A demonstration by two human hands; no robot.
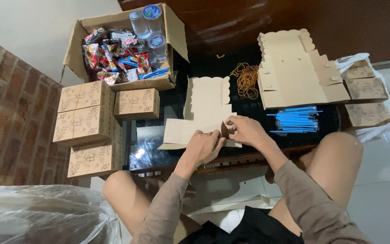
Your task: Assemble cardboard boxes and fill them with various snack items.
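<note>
A flat, unfolded beige cardboard box blank [206,101] with scalloped edges lies on the dark glass table [168,110] in front of me. My left hand [202,147] grips its near flap from the left. My right hand [244,129] pinches the same flap from the right, fingers bent over the fold. Both hands meet at the blank's near edge, where a dark gap shows between the flaps.
A stack of flat box blanks [294,68] lies at right, with blue straws [296,119] in front and rubber bands [247,79] beside. An open carton [125,47] holds snack packets and water cups. Folded patterned boxes [86,124] stand at left, others [366,97] at right.
</note>
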